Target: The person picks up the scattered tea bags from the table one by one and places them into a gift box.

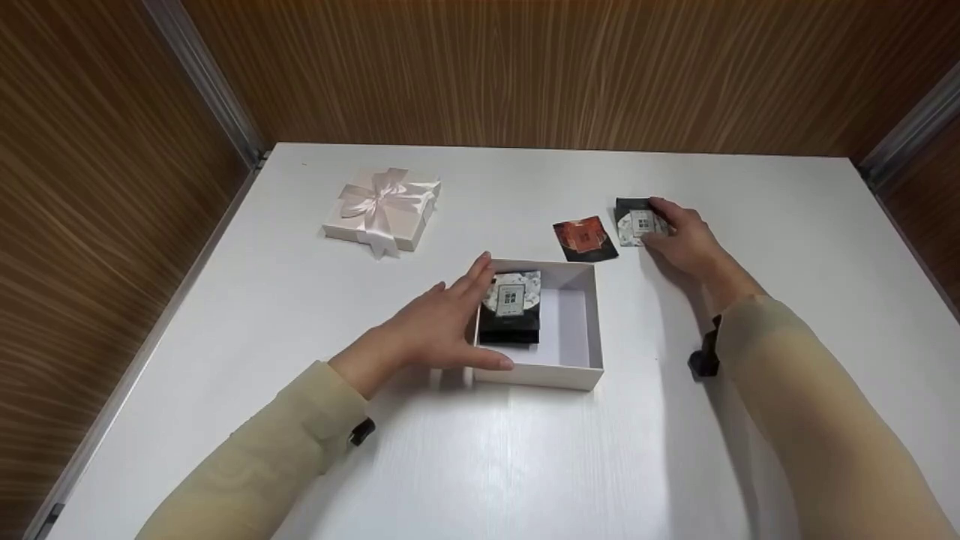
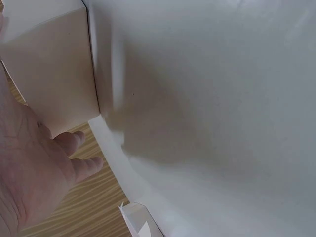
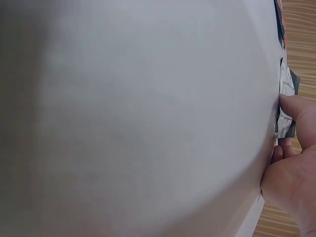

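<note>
An open white box (image 1: 544, 377) stands in the middle of the table, with black packets with a white floral label (image 1: 511, 306) stacked in its left part. My left hand (image 1: 442, 322) rests at the box's left side, fingers spread and straight toward the far corner, thumb lying over the front rim. In the left wrist view, box wall (image 2: 54, 69) shows beside the fingers. Farther off to the right, my right hand (image 1: 686, 244) pinches a similar black-and-white packet (image 1: 636, 222) on the table between thumb and fingers. The right wrist view shows the thumb on this packet (image 3: 286, 81).
A red-and-black packet (image 1: 585, 238) lies just beyond the box, left of the right hand. At the back left sits a pale pink gift-box lid (image 1: 379, 206) with a ribbon bow. Wood-grain panels (image 1: 525, 75) border the white table (image 1: 247, 322) at the back and sides.
</note>
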The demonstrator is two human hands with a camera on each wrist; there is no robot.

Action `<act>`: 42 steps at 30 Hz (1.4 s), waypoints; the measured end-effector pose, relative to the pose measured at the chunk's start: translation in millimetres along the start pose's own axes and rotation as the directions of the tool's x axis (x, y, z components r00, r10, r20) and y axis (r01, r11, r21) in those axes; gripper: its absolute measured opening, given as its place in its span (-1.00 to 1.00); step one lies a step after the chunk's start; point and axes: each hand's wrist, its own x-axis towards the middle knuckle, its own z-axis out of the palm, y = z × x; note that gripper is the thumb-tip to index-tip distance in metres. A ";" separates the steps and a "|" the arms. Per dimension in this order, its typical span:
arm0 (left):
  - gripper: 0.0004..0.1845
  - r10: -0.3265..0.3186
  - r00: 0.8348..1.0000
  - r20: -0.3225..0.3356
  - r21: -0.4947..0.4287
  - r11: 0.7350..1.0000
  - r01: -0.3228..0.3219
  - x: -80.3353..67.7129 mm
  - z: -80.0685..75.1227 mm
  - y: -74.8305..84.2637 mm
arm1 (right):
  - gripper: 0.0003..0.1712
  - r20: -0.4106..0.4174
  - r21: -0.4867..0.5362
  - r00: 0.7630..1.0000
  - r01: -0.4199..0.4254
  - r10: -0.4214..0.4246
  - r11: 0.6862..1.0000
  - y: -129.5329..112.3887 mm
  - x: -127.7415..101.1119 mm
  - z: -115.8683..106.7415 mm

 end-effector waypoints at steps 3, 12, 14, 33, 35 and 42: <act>0.54 0.004 1.000 -0.001 -0.001 1.000 -0.004 0.0 -0.4 -0.1 | -0.16 0.002 -0.004 1.000 -0.002 0.002 1.000 -0.2 -0.3 -0.7; 0.55 0.013 1.000 -0.012 -0.011 1.000 -0.013 0.1 0.5 -1.1 | -0.18 -0.033 0.029 0.998 -0.044 0.045 0.999 1.1 -5.6 1.9; 0.55 0.012 1.000 -0.013 -0.014 1.000 -0.012 -0.5 0.4 -0.3 | -0.19 -0.043 0.055 0.997 -0.056 0.058 0.997 2.2 -8.7 2.0; 0.53 -0.004 1.000 -0.002 -0.018 1.000 0.004 -0.8 -1.2 -0.4 | -0.26 -0.060 0.438 0.983 -0.130 0.174 0.890 0.8 -51.5 -5.3; 0.53 -0.005 1.000 -0.004 -0.021 1.000 0.005 -1.0 -1.3 0.3 | -0.29 -0.081 0.464 0.985 -0.101 0.155 0.880 -2.1 -58.1 -7.5; 0.52 0.007 1.000 -0.007 -0.031 0.999 -0.007 -1.2 -0.6 1.7 | -0.34 -0.155 0.592 0.987 0.066 0.033 0.803 -23.6 -82.6 -14.4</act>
